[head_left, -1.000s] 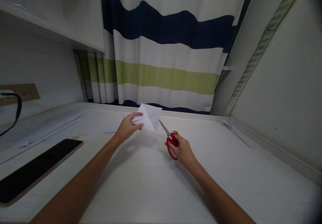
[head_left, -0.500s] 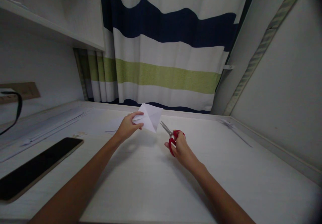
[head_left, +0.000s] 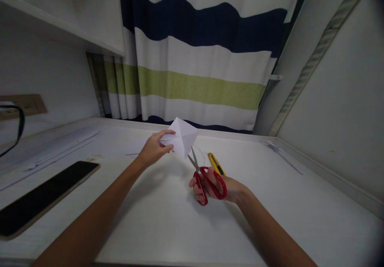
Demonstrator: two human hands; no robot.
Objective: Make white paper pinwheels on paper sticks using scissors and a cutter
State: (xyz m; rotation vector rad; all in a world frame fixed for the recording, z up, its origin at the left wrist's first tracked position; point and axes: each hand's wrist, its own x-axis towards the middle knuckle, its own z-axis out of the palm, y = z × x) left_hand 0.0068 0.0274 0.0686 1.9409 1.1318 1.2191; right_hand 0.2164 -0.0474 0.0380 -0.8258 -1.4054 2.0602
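Observation:
A folded piece of white paper (head_left: 183,137) is pinched between the thumb and fingers of my left hand (head_left: 155,147), raised above the desk. My right hand (head_left: 210,185) has its fingers through the handles of red-handled scissors (head_left: 213,184). Their blades are parted and point up toward the paper's lower corner; whether they touch it I cannot tell. Behind my right hand a yellow utility knife (head_left: 216,163) lies on the desk, its near end covered by the hand. A thin curved line shows beside it.
A dark phone (head_left: 48,197) lies on the white desk (head_left: 156,227) at the left. Paper sheets (head_left: 66,151) are spread at the back left. Thin scraps (head_left: 280,155) lie at the right edge. A black cable (head_left: 21,123) hangs by the wall socket, and a striped curtain (head_left: 198,87) hangs behind.
My right hand has turned palm up and moved lower, and the scissor blades have opened wider. The utility knife has come into sight. The paper has tilted and risen slightly in my left hand.

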